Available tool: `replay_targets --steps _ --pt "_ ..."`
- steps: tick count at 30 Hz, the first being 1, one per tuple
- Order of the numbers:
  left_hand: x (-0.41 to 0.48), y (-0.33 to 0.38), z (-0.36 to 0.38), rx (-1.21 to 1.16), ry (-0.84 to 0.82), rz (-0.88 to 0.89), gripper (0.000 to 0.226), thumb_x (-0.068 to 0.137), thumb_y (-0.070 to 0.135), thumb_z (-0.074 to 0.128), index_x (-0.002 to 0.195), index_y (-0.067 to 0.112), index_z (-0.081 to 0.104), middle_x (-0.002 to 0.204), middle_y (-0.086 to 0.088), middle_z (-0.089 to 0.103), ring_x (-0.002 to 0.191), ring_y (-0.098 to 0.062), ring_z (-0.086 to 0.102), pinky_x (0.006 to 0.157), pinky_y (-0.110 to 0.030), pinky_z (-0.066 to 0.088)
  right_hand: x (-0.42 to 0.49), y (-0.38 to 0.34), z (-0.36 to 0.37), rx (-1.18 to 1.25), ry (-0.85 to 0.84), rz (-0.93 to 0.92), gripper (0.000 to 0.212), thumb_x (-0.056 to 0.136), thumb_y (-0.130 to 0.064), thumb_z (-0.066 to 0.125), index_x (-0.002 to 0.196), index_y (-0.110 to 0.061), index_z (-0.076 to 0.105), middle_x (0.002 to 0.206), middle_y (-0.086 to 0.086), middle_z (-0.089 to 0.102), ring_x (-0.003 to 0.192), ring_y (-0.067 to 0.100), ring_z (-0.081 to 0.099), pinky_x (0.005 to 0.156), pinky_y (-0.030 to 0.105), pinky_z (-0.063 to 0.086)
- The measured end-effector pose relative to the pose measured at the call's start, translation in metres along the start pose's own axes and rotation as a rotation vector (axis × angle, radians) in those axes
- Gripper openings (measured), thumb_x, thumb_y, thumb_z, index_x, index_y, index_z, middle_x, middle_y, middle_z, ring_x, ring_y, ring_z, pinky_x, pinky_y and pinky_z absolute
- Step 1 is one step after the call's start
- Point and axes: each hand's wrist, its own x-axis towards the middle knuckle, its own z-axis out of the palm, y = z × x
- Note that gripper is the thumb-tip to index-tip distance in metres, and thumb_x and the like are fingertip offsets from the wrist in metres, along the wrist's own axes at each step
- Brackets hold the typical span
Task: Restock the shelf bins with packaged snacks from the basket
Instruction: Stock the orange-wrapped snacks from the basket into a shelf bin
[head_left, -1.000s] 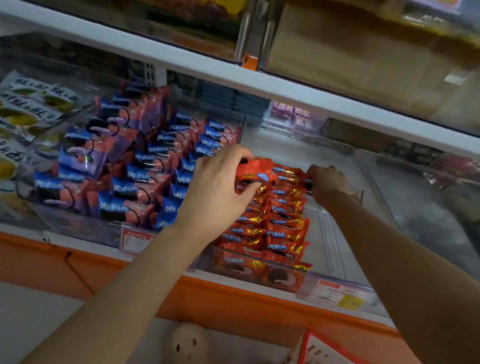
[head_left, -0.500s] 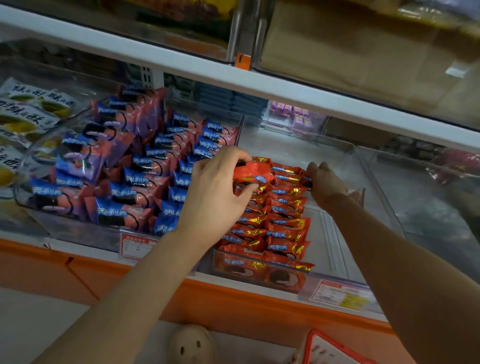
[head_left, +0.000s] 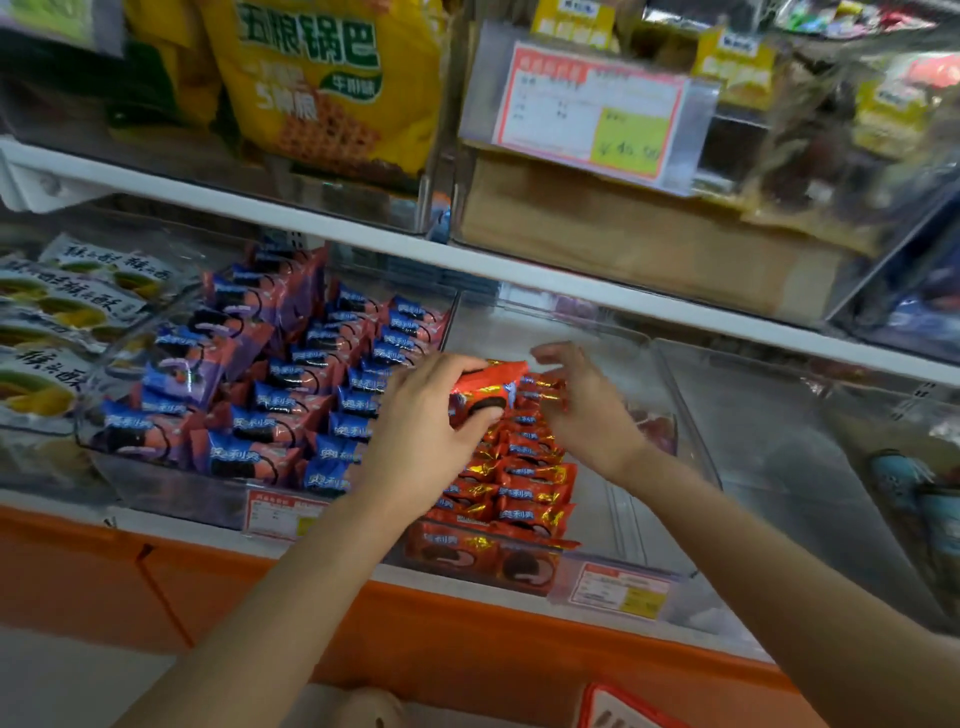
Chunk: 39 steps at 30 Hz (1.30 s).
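Now | red snack pack (head_left: 485, 392) held over the rear of the red rows (head_left: 524, 483) in the clear bin (head_left: 613, 514) | left hand (head_left: 423, 441) pinches it, thumb on its face | right hand (head_left: 582, 405) loose-fingered, holding nothing, beside the rows | risk: a crooked drop could topple the leaning rows into the bin's bare right side

Two hands show: the left hand (head_left: 421, 441) and the right hand (head_left: 582, 410). One red pack (head_left: 485, 387) is pinched in the left hand. Under it stand two columns of red packs (head_left: 535, 475), at least a dozen, too overlapped for an exact count. The blue packs (head_left: 311, 410) number well over a dozen. At least three white packs (head_left: 67, 306) lie far left. There is one yellow bag (head_left: 322, 78). Three price tags show: the left tag (head_left: 283, 514), the right tag (head_left: 618, 590) and the upper tag (head_left: 587, 111).
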Motion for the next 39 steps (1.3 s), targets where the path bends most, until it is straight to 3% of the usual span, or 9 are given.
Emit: replay_targets --steps 3,6,9,11,13,15,23,33,39 --pt "-0.008 0.016 0.006 -0.107 0.063 -0.007 0.037 0.079 0.026 0.075 0.112 0.021 0.057 0.099 0.016 0.052 0.098 -0.006 0.052 0.085 -0.021 0.042 -0.024 -0.022 -0.01 0.246 -0.181 -0.111 0.042 0.083 0.003 0.063 0.119 -0.014 0.048 0.112 0.005 0.062 0.102 0.016 0.063 0.088 0.03 0.052" --pt "-0.018 0.028 0.013 -0.248 0.039 -0.067 0.038 0.08 0.032 0.072 0.112 0.027 0.052 0.099 0.017 0.056 0.092 0.0 0.056 0.079 -0.009 0.044 -0.037 -0.026 -0.022 0.218 -0.241 -0.156 0.036 0.085 -0.011 0.069 0.118 -0.011 0.053 0.109 0.003 0.065 0.1 0.013 0.063 0.087 0.03 0.052" --pt "-0.031 0.03 0.019 -0.143 -0.091 -0.111 0.048 0.086 0.05 0.053 0.129 0.032 0.042 0.124 0.012 0.052 0.118 -0.013 0.049 0.098 -0.032 0.045 -0.039 -0.016 -0.032 0.025 -0.191 -0.087 0.04 0.085 -0.024 0.07 0.12 -0.018 0.053 0.105 -0.006 0.063 0.095 0.009 0.063 0.08 0.023 0.049" --pt "-0.043 0.022 0.022 0.083 -0.185 -0.08 0.047 0.092 0.046 0.047 0.136 0.031 0.038 0.133 0.012 0.044 0.126 -0.011 0.037 0.107 -0.03 0.028 -0.036 -0.002 -0.038 -0.156 -0.137 0.014 0.039 0.089 -0.028 0.063 0.124 -0.018 0.048 0.102 -0.005 0.059 0.089 0.012 0.061 0.073 0.023 0.045" --pt "-0.056 0.012 0.025 0.265 -0.248 0.034 0.04 0.094 0.043 0.042 0.131 0.027 0.045 0.127 0.009 0.047 0.122 -0.012 0.041 0.105 -0.028 0.026 -0.028 0.013 -0.042 -0.338 -0.047 0.116 0.037 0.093 -0.031 0.056 0.124 -0.013 0.047 0.108 0.005 0.06 0.095 0.024 0.06 0.076 0.031 0.046" --pt "-0.067 0.004 0.028 0.316 -0.248 0.112 0.036 0.091 0.041 0.037 0.116 0.024 0.055 0.112 0.006 0.056 0.108 -0.014 0.053 0.095 -0.032 0.04 -0.017 0.028 -0.041 -0.512 -0.003 0.206 0.038 0.095 -0.03 0.052 0.127 -0.011 0.045 0.12 0.013 0.057 0.107 0.033 0.056 0.084 0.038 0.046" --pt "-0.079 -0.01 0.031 0.368 -0.14 0.248 0.033 0.091 0.039 0.038 0.101 0.019 0.063 0.098 0.005 0.061 0.093 -0.014 0.055 0.083 -0.03 0.046 0.029 0.064 -0.005 -1.063 -0.19 0.31 0.036 0.097 -0.025 0.048 0.129 -0.008 0.045 0.126 0.011 0.052 0.114 0.028 0.055 0.083 0.035 0.045" --pt "-0.086 -0.018 0.032 0.374 -0.091 0.307 0.032 0.092 0.037 0.039 0.097 0.018 0.064 0.096 0.004 0.063 0.093 -0.014 0.056 0.085 -0.03 0.043 0.053 0.099 0.014 -1.173 -0.206 0.193 0.049 0.088 -0.027 0.063 0.132 -0.016 0.044 0.124 0.012 0.048 0.114 0.028 0.049 0.089 0.037 0.043" --pt "-0.087 -0.018 0.031 0.37 -0.109 0.294 0.033 0.092 0.038 0.038 0.097 0.019 0.064 0.096 0.005 0.063 0.093 -0.013 0.058 0.084 -0.03 0.046 0.046 0.101 0.023 -0.951 -0.128 0.249 0.049 0.088 -0.012 0.063 0.128 -0.004 0.036 0.122 0.017 0.051 0.106 0.033 0.058 0.083 0.039 0.048"
